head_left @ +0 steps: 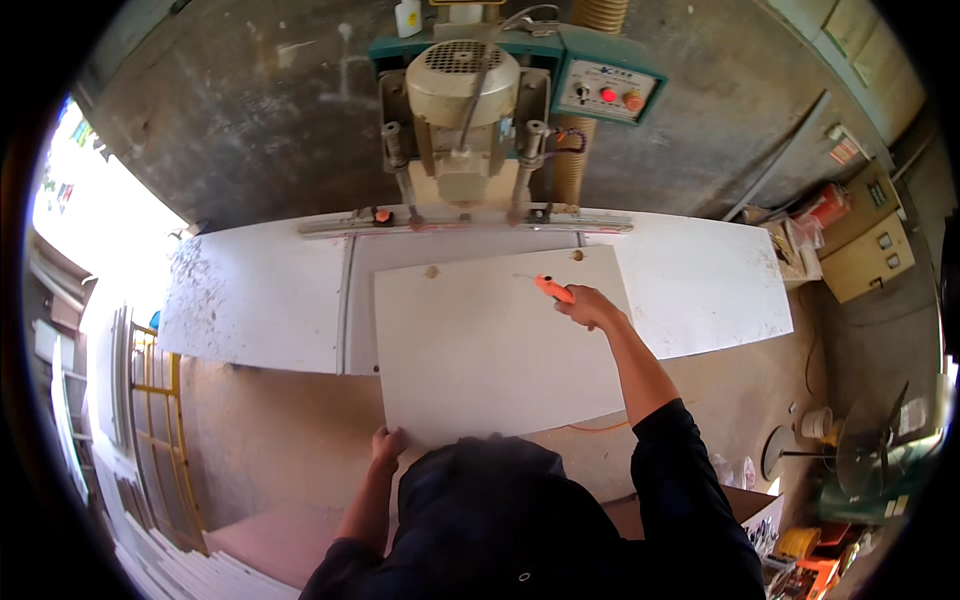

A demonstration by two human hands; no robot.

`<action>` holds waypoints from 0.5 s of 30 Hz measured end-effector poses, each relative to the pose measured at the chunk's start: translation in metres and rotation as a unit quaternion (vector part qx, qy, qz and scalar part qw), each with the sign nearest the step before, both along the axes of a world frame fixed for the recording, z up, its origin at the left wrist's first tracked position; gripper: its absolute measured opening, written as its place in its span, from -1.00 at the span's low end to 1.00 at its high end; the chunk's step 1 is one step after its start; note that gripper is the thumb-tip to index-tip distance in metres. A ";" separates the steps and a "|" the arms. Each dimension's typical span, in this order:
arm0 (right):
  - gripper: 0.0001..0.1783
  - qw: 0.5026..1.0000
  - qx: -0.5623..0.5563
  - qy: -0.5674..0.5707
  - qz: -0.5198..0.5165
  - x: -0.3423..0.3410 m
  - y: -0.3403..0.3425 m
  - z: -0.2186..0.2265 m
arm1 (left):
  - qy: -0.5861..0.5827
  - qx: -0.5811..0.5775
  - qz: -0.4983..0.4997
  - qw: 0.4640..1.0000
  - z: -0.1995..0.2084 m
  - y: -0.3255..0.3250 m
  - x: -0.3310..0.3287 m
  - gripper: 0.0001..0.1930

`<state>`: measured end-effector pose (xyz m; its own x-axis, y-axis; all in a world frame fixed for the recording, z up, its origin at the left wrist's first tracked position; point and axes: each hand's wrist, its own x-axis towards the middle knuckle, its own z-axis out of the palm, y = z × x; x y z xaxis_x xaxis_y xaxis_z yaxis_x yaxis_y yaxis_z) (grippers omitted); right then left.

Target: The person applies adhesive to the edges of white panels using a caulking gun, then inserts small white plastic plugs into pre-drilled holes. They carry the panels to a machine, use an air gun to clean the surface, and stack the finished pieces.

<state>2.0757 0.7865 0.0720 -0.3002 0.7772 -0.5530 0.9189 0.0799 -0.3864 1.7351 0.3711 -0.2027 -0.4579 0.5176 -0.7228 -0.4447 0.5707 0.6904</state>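
A pale flat panel [490, 345] lies on the white worktable, tilted slightly, its near edge close to my body. Two round holes [431, 272] sit along its far edge, one toward each end. In my right hand [592, 308] is an orange air blow gun [553, 289], fingers wrapped round it above the panel's right half. Its thin nozzle points left across the board, between the holes. My left hand [388, 443] grips the panel's near left corner; its fingers are partly hidden.
A drilling machine with a grey motor [463, 75] stands behind the panel, beside a control box [610, 92] with a lit red button. White table wings [255, 295] extend both ways, chips on the left one. A yellow rack [160, 420] stands left, a fan [865, 440] right.
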 end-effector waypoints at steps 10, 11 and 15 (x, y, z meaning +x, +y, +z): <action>-0.60 0.967 0.026 0.179 0.178 -0.083 -0.044 -0.030 | 0.090 -0.101 0.033 0.990 -0.026 -0.016 0.008 -0.73; -0.60 0.970 -0.020 0.194 0.144 -0.053 -0.029 -0.030 | 0.102 -0.123 -0.006 0.987 -0.013 -0.003 0.015 -0.62; -0.59 0.953 -0.074 0.274 -0.103 0.098 0.044 -0.046 | 0.202 -0.153 -0.028 0.967 -0.032 -0.004 0.017 -0.54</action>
